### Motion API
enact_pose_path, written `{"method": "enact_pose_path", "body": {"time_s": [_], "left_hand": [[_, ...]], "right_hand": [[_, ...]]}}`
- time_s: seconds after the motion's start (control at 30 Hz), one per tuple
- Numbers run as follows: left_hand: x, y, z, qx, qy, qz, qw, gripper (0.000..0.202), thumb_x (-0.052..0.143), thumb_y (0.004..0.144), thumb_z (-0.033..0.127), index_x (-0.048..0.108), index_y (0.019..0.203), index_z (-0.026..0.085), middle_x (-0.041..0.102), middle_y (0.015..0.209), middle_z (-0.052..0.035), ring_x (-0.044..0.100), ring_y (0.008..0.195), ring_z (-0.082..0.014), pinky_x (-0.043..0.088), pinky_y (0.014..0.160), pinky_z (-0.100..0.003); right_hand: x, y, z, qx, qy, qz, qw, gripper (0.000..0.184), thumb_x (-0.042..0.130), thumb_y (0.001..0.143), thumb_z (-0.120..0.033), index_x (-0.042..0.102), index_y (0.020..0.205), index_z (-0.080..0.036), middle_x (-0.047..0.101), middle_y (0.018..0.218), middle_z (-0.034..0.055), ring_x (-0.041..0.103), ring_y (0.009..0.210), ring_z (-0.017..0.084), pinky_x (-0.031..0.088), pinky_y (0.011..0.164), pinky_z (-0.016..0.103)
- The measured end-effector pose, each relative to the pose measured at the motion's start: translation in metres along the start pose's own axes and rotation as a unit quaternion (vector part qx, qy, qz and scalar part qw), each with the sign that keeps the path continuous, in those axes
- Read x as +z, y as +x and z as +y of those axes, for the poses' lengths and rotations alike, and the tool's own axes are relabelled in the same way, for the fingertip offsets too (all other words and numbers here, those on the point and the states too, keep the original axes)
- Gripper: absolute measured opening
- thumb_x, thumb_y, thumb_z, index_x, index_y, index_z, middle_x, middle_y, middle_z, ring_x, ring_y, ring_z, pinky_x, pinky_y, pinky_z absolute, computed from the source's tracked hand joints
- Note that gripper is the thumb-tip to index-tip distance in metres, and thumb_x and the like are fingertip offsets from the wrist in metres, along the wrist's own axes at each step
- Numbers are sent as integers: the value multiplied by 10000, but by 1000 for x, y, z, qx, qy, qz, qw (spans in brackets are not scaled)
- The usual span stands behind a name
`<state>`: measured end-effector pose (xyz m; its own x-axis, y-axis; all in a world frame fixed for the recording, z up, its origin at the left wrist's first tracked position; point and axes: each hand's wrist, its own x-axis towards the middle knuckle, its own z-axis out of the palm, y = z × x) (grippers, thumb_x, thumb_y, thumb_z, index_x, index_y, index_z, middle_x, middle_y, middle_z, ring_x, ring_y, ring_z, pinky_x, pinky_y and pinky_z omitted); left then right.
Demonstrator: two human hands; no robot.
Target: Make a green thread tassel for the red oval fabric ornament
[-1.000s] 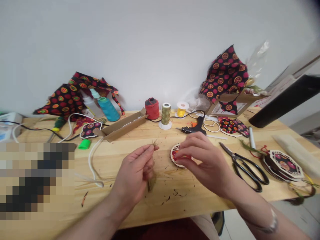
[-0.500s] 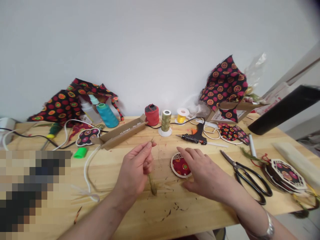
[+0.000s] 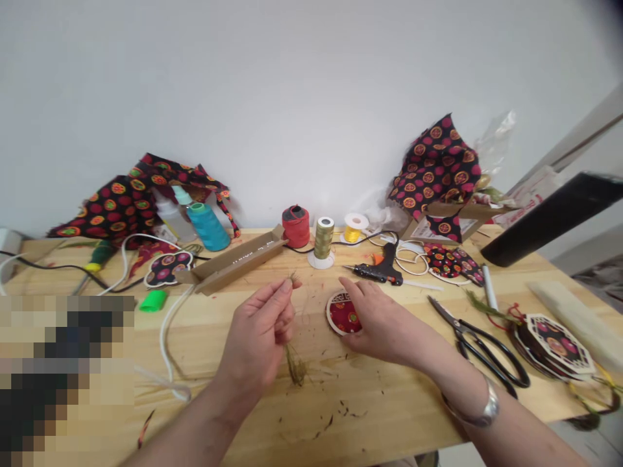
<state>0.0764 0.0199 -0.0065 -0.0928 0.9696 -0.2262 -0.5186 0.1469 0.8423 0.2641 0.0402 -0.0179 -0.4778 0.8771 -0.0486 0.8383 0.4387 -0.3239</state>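
Note:
My left hand (image 3: 263,318) is closed in a pinch on an olive-green thread tassel (image 3: 294,366). Short thread ends poke out above the thumb and finger, and the loose strands hang below the fist. To its right, a round ornament (image 3: 341,314) lies at the tabletop, with a pale rim, dark red patterned fabric and fretwork along its upper edge. My right hand (image 3: 379,318) is curved around the ornament's right side, fingers at the top and thumb at the lower edge; the palm hides that side of it.
Black-handled scissors (image 3: 479,347) lie right of my right hand, beside stacked octagonal ornaments (image 3: 559,344). A black glue gun (image 3: 382,264), an olive thread spool (image 3: 324,239), a red spool (image 3: 296,227) and a cardboard tray (image 3: 238,263) stand farther back. A white cable (image 3: 168,331) curves at left.
My right hand has closed in around the round ornament, its thumb coming to the lower edge. The ornament has shifted slightly left. My left hand keeps its pinch on the tassel.

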Motion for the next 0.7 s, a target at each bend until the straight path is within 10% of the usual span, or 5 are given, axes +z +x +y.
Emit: {"method": "enact_pose_path", "body": {"time_s": [0.33,0.5,0.7], "left_hand": [[-2,1,-4,-15,2,2,1000,112,666,778,252,671,785,140,342,439,106,208,400,-33,170,372,-143],[-3,2,-8,-33,-6,-1,999,130,669,775,265,676,770,135,300,435,116,185,393,-30,155,368,-142],[1,0,-14,-54,-10,-8,998,129,706,737,273,690,765,149,473,524,66,335,412,-25,246,383,-129]], "right_hand": [[-23,25,-20,-35,3,59,998,553,652,696,-230,515,1209,-77,561,1163,184,492,1081,312,420,901,438],[-17,21,-30,-190,164,178,952,126,560,841,-150,624,947,-175,641,910,42,538,863,167,439,789,304],[1,17,-33,-299,110,233,919,199,507,877,-93,621,998,-203,652,916,16,450,880,177,372,804,349]]}}
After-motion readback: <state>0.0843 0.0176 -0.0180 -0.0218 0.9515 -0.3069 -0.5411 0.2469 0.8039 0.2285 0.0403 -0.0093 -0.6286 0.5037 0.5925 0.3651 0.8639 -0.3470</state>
